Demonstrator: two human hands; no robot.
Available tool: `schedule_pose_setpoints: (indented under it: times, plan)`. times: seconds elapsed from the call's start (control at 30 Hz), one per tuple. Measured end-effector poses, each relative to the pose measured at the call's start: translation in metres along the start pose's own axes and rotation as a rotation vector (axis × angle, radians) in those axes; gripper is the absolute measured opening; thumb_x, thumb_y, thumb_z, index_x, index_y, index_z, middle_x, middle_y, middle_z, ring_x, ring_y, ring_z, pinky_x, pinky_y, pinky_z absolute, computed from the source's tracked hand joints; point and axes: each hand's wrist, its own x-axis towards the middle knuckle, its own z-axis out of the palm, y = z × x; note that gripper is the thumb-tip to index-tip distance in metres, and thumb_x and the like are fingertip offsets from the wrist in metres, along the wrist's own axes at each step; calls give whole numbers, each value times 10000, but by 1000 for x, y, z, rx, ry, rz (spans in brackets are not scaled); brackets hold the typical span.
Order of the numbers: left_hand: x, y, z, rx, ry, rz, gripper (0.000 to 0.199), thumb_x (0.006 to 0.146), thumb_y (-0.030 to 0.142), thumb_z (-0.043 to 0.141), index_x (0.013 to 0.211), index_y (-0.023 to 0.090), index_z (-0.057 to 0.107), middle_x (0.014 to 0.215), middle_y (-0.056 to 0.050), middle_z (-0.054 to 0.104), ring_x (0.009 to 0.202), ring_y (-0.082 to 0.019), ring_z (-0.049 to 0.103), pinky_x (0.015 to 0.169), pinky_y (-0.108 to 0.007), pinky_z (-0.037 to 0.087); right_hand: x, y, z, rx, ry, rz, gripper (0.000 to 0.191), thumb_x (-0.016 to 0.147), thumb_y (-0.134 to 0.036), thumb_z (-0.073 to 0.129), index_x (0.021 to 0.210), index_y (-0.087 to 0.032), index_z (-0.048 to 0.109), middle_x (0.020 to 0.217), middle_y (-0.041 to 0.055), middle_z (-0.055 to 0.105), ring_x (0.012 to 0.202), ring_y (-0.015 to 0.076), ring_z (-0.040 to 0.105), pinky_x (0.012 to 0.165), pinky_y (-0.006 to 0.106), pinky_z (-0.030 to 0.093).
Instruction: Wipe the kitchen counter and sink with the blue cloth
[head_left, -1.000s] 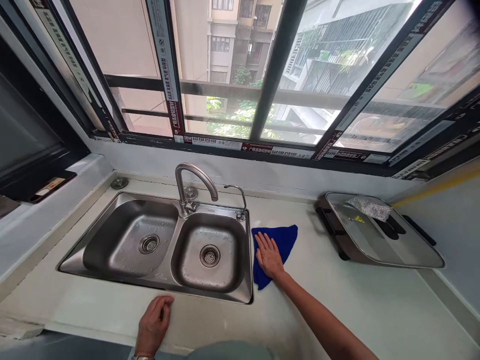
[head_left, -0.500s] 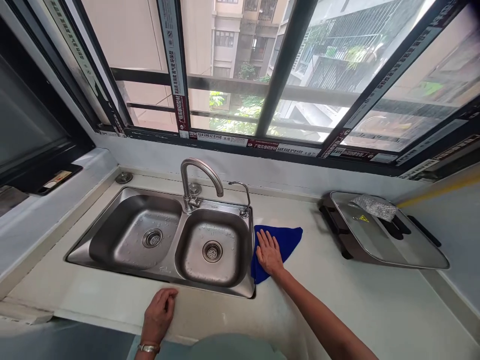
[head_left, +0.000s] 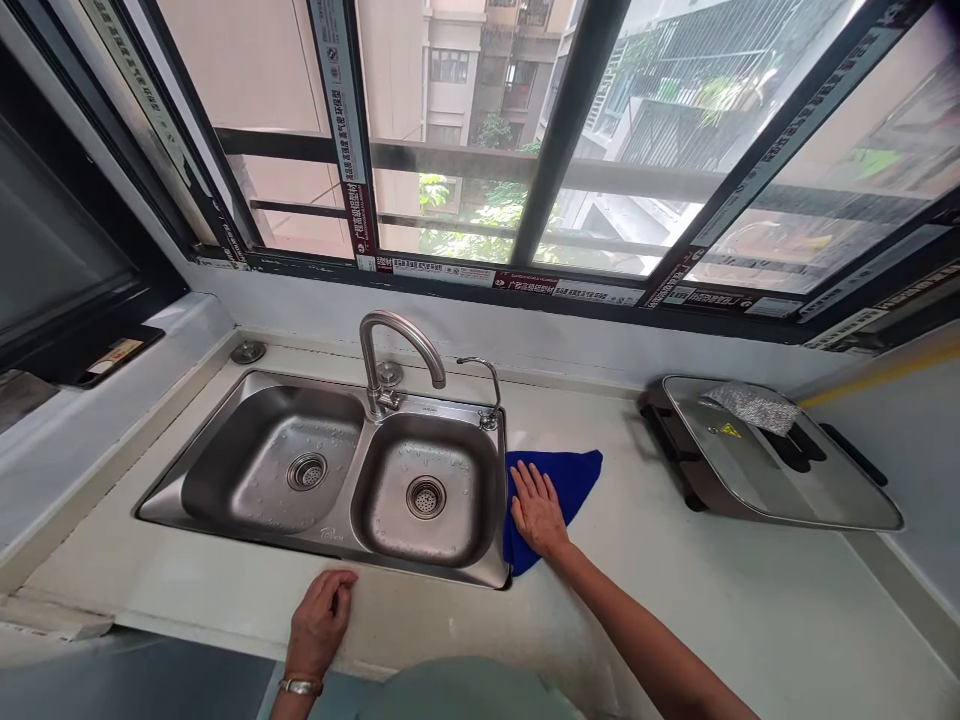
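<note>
Under my right hand lies a blue cloth, flat on the white countertop against the right rim of the steel sink. The fingers are stretched out on top of the cloth. My left hand rests on the counter's front part, below the sink, with its fingers curled together; nothing shows in it. A curved faucet and a thin small tap stand behind the two basins, which hold only water drops.
An appliance with a glass lid stands at the right, a silvery crumpled item on it. Windows with dark frames run along the back. A round metal cap sits at the back left corner; a dark flat object lies on the left ledge.
The view has shifted very slightly. The cloth's lower edge reaches a little lower beside the sink; my right hand stays flat on it, and my left hand has hardly moved.
</note>
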Motion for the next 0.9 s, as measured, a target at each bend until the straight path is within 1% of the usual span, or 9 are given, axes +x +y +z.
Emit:
schedule_pose_setpoints:
  times: [0.2,0.3,0.47,0.63,0.8,0.9]
  plan:
    - [0,0,-2,22,-1,16,188,939,172,449,958,235,625,867,7,731,832,-134,699,790,-261,588,-9,-5,-5,11,11,-14,616,959,-258,339,1561,-186,225,1630,59,306,1518,253,220,1232,474,221]
    - [0,1,-1,26,-8,7,187,937,169,451,964,237,623,875,6,730,842,-137,699,796,-265,586,-11,-7,-7,9,12,-12,604,963,-252,327,1556,-178,242,1625,64,318,1518,254,221,1231,475,225]
    - [-1,2,0,20,-13,-3,183,928,150,455,952,233,616,878,2,724,850,-139,696,818,-265,579,-15,-9,-7,27,11,-8,597,968,-287,337,1549,-172,265,1616,64,339,1516,250,224,1236,471,222]
    - [-1,2,-1,11,-3,-12,187,930,164,450,943,227,625,861,-3,726,826,-145,699,798,-267,584,-18,-10,-6,36,7,-13,613,961,-310,360,1552,-182,259,1622,57,328,1518,246,217,1243,469,207]
    - [1,3,-2,2,-21,-33,191,929,180,449,936,226,634,865,-11,733,827,-153,705,798,-277,590,-17,-11,-11,40,-23,-4,608,955,-262,330,1553,-181,254,1628,60,313,1519,248,214,1237,473,214]
    - [2,3,-2,-6,-18,-37,196,929,196,446,925,225,641,857,-9,737,822,-155,711,794,-282,597,-16,-12,-12,50,-19,1,602,955,-255,319,1550,-182,263,1625,63,322,1517,247,223,1236,482,207]
